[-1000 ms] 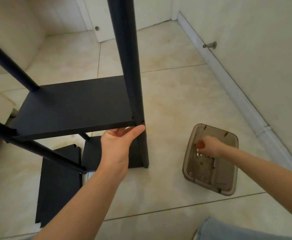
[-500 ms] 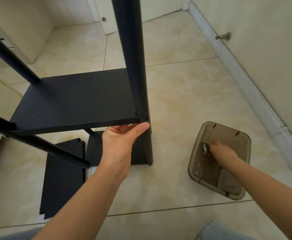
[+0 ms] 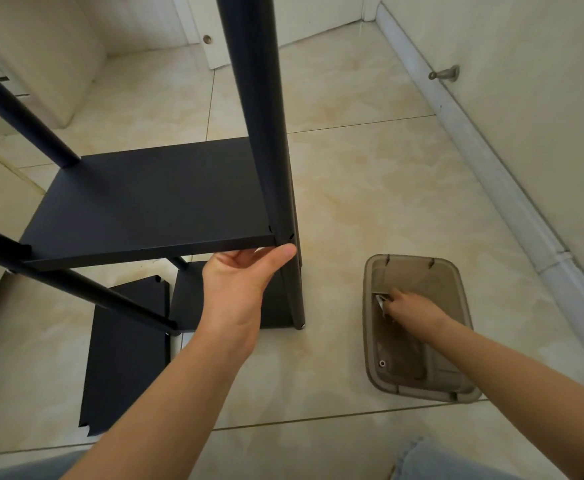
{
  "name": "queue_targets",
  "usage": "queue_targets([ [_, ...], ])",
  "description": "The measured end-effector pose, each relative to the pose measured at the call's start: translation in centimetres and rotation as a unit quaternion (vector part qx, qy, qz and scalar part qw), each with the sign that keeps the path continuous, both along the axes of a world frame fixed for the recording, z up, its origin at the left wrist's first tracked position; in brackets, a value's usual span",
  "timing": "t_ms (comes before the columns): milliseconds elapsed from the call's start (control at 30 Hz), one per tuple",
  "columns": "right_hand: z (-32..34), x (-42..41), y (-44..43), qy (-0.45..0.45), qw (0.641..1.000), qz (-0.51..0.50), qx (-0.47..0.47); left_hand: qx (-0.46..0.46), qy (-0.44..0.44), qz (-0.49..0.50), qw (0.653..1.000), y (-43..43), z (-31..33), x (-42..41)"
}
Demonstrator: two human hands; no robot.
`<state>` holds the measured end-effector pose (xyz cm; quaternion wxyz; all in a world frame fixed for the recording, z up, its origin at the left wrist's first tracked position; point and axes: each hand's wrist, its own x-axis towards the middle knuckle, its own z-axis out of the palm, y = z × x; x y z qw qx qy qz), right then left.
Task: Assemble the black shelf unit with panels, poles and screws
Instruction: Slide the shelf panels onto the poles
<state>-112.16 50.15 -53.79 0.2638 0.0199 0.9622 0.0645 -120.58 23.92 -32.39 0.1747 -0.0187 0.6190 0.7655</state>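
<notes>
Pale tiled floor point(image 3: 370, 188) fills the room's corner, a metal door stop point(image 3: 444, 74) jutting from the right wall. We cannot see the top of the front pole point(image 3: 266, 133), cut off by the upper edge; two more poles point(image 3: 24, 123) run out of view at the left. The bottom panel point(image 3: 188, 299) is mostly hidden behind our left hand point(image 3: 238, 282) and the shelf panel point(image 3: 152, 199) above it. That shelf panel lies flat partway up the poles, its long front edge running left to right, its right front corner against the front pole, which stands upright, foot on the floor. Our left hand grasps the panel's front edge from below, thumb reaching to the pole. A loose panel point(image 3: 127, 358) lies flat on the floor at the left, its length running away from us, one pole crossing over it. Right of the unit, well apart, sits a brownish translucent tray point(image 3: 368, 323). Our right hand point(image 3: 411, 303) reaches into it, fingertips at a small silvery piece point(image 3: 380, 301); whether they pinch it we cannot tell.
</notes>
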Motion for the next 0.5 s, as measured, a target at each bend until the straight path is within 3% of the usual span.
queue_targets([
  [267,-1.6,-2.5,-7.4,0.029,0.994,0.088,-0.06,-0.018,-0.003,-0.001,1.0,-0.4,-0.3,-0.2],
  [500,-1.7,-3.6,-8.9,0.021,0.994,0.048,-0.094,-0.043,-0.011,-0.001,0.999,-0.6,-0.3,-0.3],
])
